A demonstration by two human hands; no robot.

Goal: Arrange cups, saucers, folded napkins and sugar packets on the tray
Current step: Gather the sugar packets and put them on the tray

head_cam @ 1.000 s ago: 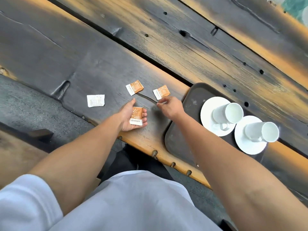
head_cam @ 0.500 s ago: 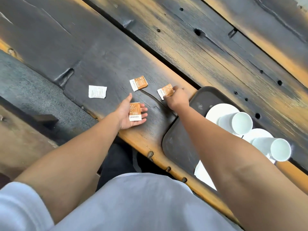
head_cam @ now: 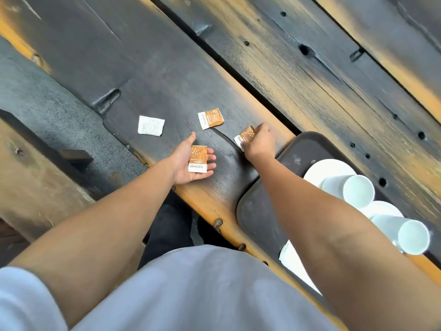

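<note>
My left hand (head_cam: 188,163) lies palm up on the table, holding an orange sugar packet (head_cam: 198,158) on its fingers. My right hand (head_cam: 259,143) pinches a second orange sugar packet (head_cam: 245,137) and tilts it off the wood. A third orange packet (head_cam: 211,118) and a white packet (head_cam: 150,125) lie flat on the table beyond my hands. The dark tray (head_cam: 260,211) at right carries two white saucers, the upper saucer (head_cam: 319,170) and the lower saucer (head_cam: 381,207), each with a white cup, the upper cup (head_cam: 350,191) and the lower cup (head_cam: 405,232). A white folded napkin (head_cam: 293,261) shows under my right forearm.
The table is dark, worn wooden planks (head_cam: 286,75) with orange edges, gaps and bolt holes. A bench plank (head_cam: 35,177) runs at lower left. My grey-white shirt (head_cam: 191,290) fills the bottom of the view.
My right hand has closed on the orange packet next to the tray and lifted its edge. The left hand kept its packet. The camera shifted, so the tray sits lower right.
</note>
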